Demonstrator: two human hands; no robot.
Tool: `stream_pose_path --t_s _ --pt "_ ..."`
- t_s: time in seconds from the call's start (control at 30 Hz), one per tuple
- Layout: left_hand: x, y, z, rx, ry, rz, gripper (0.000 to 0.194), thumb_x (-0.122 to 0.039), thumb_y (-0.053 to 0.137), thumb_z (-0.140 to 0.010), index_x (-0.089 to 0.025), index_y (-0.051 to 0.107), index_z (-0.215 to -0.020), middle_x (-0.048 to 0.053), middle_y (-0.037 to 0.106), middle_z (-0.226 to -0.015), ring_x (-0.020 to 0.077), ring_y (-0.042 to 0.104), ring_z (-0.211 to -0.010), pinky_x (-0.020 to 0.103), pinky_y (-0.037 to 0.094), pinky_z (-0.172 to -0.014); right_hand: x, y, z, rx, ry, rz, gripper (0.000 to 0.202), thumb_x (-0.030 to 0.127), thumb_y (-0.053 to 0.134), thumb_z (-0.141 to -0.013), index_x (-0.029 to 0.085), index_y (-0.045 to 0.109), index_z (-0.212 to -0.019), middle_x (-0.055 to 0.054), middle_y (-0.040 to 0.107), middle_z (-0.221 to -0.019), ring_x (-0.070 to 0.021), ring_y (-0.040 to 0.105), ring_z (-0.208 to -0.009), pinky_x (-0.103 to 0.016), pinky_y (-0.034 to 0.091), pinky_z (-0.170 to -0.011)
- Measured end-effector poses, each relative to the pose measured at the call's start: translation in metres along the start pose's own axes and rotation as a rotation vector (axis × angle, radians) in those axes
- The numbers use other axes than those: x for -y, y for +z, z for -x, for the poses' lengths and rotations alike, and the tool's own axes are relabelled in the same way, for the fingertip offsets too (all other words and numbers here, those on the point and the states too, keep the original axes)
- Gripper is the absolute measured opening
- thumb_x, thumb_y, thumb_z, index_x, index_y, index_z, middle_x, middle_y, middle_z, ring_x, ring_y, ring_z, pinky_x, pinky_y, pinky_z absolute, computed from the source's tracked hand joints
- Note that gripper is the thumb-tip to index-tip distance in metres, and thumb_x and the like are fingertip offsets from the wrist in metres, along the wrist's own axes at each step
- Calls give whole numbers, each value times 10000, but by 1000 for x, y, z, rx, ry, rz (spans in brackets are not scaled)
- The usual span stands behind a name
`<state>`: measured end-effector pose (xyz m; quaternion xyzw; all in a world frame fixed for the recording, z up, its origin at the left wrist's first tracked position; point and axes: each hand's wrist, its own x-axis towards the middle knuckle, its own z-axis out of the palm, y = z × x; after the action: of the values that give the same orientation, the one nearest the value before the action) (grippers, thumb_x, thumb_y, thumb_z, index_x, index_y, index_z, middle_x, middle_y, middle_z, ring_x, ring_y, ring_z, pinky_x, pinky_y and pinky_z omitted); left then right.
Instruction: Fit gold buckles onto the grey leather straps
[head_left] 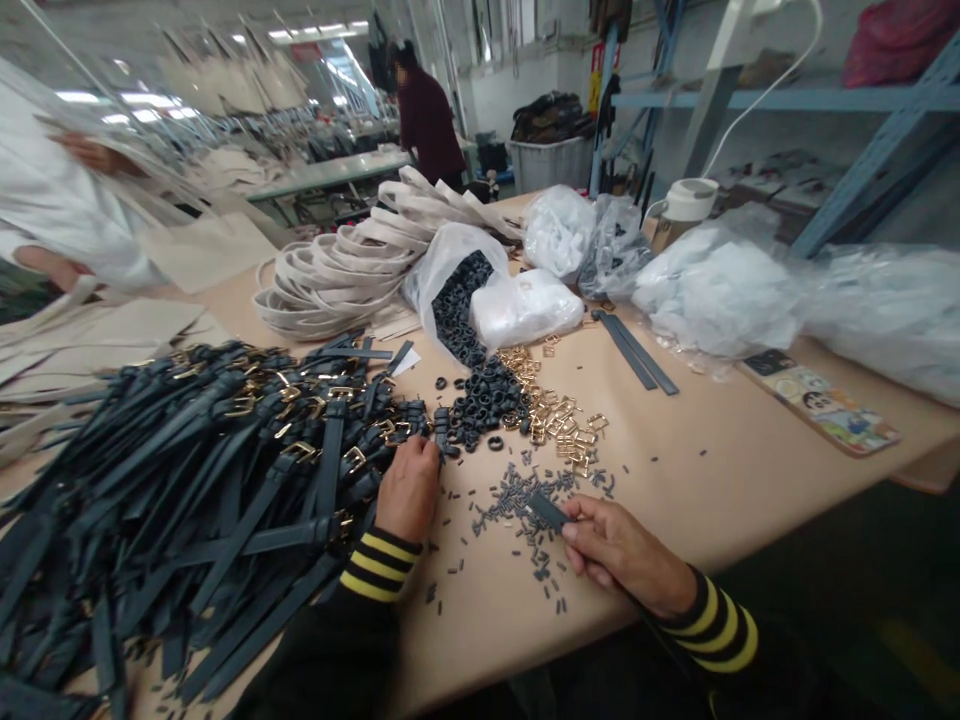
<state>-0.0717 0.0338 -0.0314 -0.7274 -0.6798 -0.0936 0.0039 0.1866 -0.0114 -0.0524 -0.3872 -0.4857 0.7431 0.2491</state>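
1. Head view, the held piece. A dark strap [547, 511] is pinched in the right grip [619, 550], thumb above and fingers curled beneath. Its short free end projects beyond the fingertips, above the scatter of small dark pieces [521, 495] on the desk [697, 480].
2. Head view, long axis. The strap runs obliquely, its free end directed forward and to the left, towards the heap of dark loops [484, 405]; a dark length appears to continue behind the palm towards the right cuff.
3. Head view, nearer hand. The left grip [409, 488] lies just beside the loops and the pile of buckled straps [331, 455], and is the nearer of the two to both. The right grip is nearer the gold buckles [574, 425], which lie just beyond its fingertips.
4. Head view, left grip. The fingers are bent, with the back of the hand towards the camera; whether they clasp anything cannot be told.
5. Head view, markings. A phone-like object [832, 405] at the right bears cartoon figures, with no legible lettering. The red-and-yellow sign [598, 75] in the background is too blurred to read. No brand can be identified.
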Motion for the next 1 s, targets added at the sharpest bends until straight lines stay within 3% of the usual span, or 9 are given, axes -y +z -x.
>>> stream_pose_path --t_s 0.13,0.2,0.33,0.43,0.63,0.87,1.0 --pt "-9 -9 3 10 6 105 149 -174 399 -805 -154 544 -773 95 563 -827 233 522 -821 352 423 -735 6 2 4 17 -6 69 235 394 450 -816 169 387 -830 2 588 -653 -62 456 -416 -187 365 -416" --pt "-20 -17 12 82 -66 436 145 -259 445 -809 -154 544 -793 54 570 -744 185 533 -701 308 436 -664 13 6 8 -1 -43 160 157 322 429 -834 166 410 -829 11 581 -640 -63 442 -435 -191 360 -446" --pt "-52 -21 43 331 -331 1353 199 -344 565 -758 -146 540 -753 7 581 -648 98 507 -561 214 418 -557 28 16 14 -83 -175 385 151 242 393 -861 162 459 -751 37 517 -551 -80 459 -506 -205 368 -549" --pt "-73 -13 62 346 -472 1647 193 -299 644 -708 -137 540 -711 -7 594 -612 73 516 -553 180 409 -564 31 24 15 -114 -213 502 200 231 377 -870 167 458 -699 40 504 -543 -83 469 -509 -207 363 -565" --pt "-85 -8 76 266 -434 1619 166 -262 655 -700 -129 557 -686 -6 601 -613 78 525 -570 188 412 -583 31 23 24 -142 -240 732 200 200 397 -853 165 489 -679 37 486 -543 -84 447 -504 -196 321 -522" --pt "-104 -12 89 279 -249 1382 158 -248 610 -733 -159 501 -663 -37 542 -562 88 512 -537 205 414 -547 41 10 35 83 -297 826 203 132 456 -804 161 460 -603 63 398 -503 -67 385 -472 -186 263 -478" --pt "-112 -8 94 329 -309 1467 177 -277 602 -734 -186 471 -811 -43 553 -605 103 528 -537 216 424 -522 35 12 36 117 -258 751 246 144 408 -841 164 453 -600 53 449 -519 -73 427 -481 -184 313 -506"
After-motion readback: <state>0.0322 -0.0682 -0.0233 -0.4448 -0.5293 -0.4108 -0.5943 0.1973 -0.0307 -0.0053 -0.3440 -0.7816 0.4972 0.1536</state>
